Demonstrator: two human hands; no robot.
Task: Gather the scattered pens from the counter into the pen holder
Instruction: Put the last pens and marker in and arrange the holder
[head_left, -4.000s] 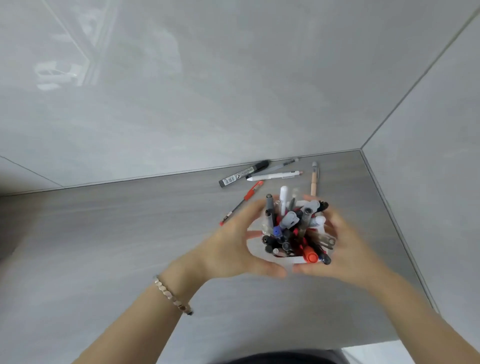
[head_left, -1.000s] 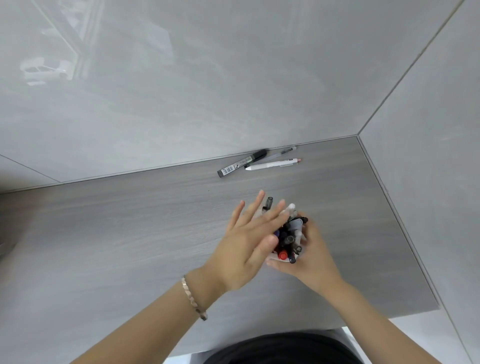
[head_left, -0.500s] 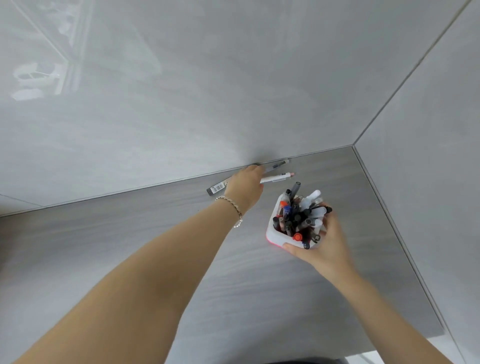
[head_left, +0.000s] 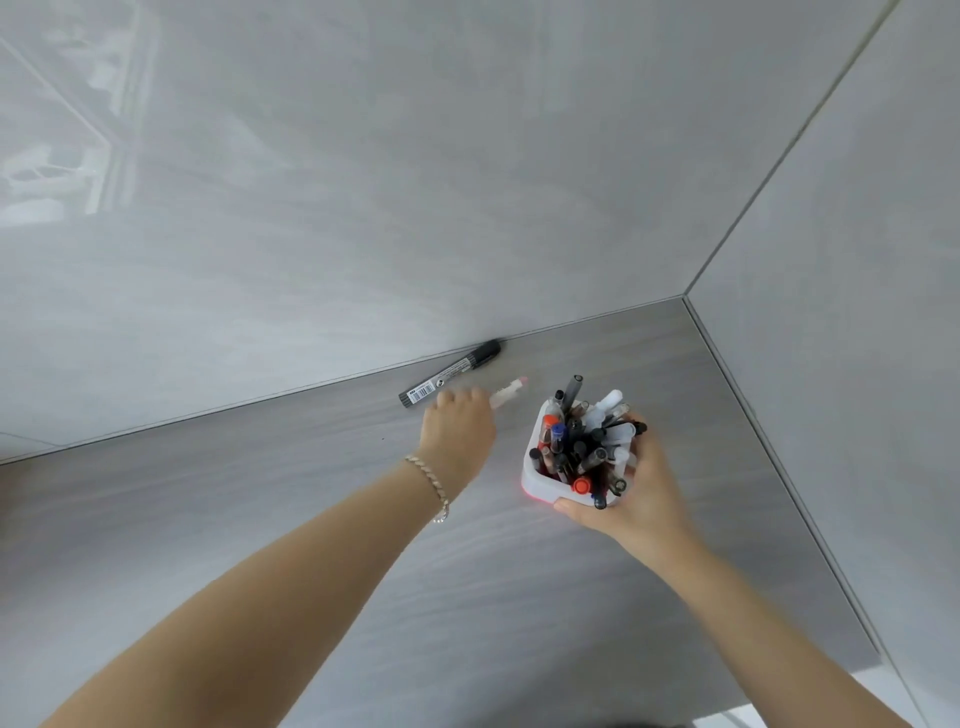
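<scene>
grey wood-grain counter (head_left: 311, 519) carries a black marker (head_left: 451, 374) along the wall.

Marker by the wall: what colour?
Black, with a white barcode label, the marker lies on the counter; head view.

Corner setting. Counter (head_left: 260, 519): grey wood-grain surface, grain running left to right, matte. Back wall (head_left: 415, 182): large glossy pale grey panels, one faint seam at lower left. Side wall (head_left: 857, 260): same finish, meets back wall at a diagonal corner seam running up to the right. Bright window-like reflection (head_left: 67, 171) on back wall, upper left. Lighting soft, even; no hard shadows. Lighter surface past counter's near right edge
</scene>
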